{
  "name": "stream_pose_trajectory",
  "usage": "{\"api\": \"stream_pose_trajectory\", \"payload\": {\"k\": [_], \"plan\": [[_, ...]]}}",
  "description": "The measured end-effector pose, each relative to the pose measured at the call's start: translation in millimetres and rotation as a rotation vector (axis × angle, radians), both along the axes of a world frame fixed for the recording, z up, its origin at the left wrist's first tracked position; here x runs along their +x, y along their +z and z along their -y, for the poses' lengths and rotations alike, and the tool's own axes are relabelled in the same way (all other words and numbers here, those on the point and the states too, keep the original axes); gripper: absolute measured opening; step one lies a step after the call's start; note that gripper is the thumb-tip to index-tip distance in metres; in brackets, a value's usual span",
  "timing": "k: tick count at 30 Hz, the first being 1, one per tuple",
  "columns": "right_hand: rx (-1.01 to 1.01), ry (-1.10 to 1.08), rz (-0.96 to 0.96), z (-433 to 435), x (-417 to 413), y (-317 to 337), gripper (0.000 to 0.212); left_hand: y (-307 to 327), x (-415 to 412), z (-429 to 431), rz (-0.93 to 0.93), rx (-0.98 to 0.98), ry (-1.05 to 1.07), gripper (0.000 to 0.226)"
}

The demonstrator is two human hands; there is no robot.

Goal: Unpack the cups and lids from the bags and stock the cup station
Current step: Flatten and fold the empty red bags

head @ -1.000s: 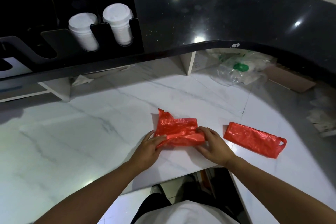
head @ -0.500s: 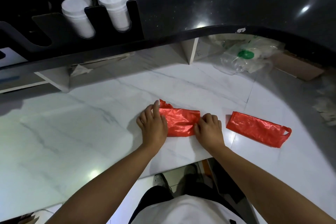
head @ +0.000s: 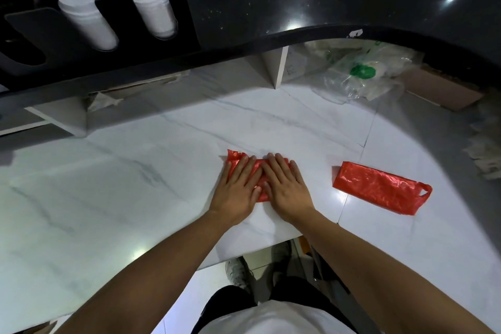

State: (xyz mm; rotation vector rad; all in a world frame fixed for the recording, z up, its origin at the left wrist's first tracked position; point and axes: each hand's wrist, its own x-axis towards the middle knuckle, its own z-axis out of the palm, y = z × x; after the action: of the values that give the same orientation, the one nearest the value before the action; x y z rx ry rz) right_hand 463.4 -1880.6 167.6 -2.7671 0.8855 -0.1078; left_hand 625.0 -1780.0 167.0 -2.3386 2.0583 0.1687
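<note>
Flatly, a folded red plastic bag (head: 238, 161) is pressed onto the white marble desk (head: 135, 171) by the open, straight-fingered left hand (head: 238, 187) and right hand (head: 284, 184).

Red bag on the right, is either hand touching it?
No, left hand and right hand press the middle bag; the right bag lies apart.

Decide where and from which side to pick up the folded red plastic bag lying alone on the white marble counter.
Probably pinch the handle loop at the right end of the folded red plastic bag, coming from the right. The bag lies flat on the white marble counter, while the loop juts out free.
</note>
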Motion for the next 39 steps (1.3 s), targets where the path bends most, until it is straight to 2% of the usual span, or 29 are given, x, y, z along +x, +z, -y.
{"api": "stream_pose_trajectory", "payload": {"k": [5, 11, 28, 33, 37, 39], "plan": [[0.036, -0.043, -0.030, 2.7, 3.5, -7.7, 0.058, 0.7, 8.0, -0.1, -0.073, -0.022, 0.084, 0.063], [0.016, -0.047, -0.016, 3.9, 3.5, -10.8, 0.058, 1.0, 7.8, 1.7, -0.072, -0.005, 0.115, 0.061], [0.034, 0.018, -0.100, 11.4, -10.4, -5.0, 0.060, 2.6, 20.7, -3.6, -0.066, 0.082, 0.112, 0.063], [0.050, -0.049, -0.040, 1.2, -14.5, 12.7, 0.054, 0.7, 10.9, -23.1, -0.081, 0.084, 0.093, 0.063], [0.206, -0.097, -0.081, -12.5, -7.4, 34.5, 0.066, 7.2, 9.3, -40.2, -0.098, 0.080, 0.042, 0.065], [0.316, -0.143, -0.163, -16.7, -3.9, 39.9, 0.058, 10.9, 8.7, -47.3, -0.103, 0.093, 0.004, 0.067]]}}
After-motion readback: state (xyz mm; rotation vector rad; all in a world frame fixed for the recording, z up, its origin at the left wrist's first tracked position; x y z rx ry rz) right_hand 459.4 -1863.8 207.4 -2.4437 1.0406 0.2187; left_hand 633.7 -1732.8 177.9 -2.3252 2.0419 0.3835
